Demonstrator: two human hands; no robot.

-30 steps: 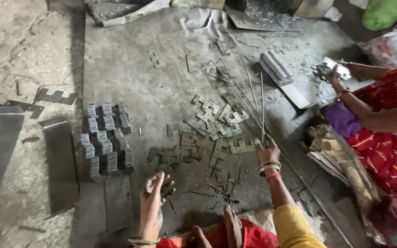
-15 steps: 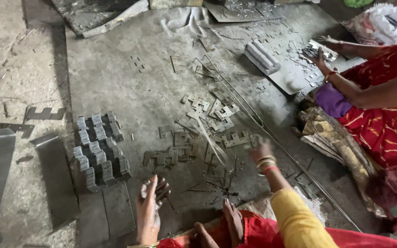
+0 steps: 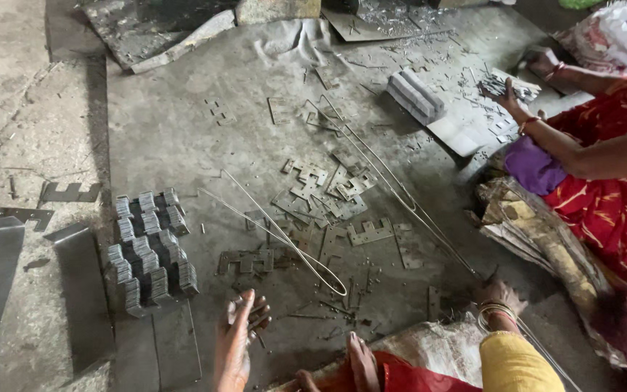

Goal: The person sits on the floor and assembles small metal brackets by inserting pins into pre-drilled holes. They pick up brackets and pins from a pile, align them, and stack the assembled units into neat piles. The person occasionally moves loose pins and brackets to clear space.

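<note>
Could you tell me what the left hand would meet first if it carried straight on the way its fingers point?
Probably the flat notched metal plate just ahead of the left hand; depth is hard to judge.

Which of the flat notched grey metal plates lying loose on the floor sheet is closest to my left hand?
The flat notched grey metal plate lying alone just above your left hand, right of the stacked bundles of plates. The other loose plates lie farther up and right.

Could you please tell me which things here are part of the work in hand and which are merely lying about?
In hand:
left hand holding small metal pieces
right hand at the long wire rods
loose flat stampings
stacked stampings

Lying about:
bent wire loop
flat metal strips
grey bundle
co-worker's hand
</note>
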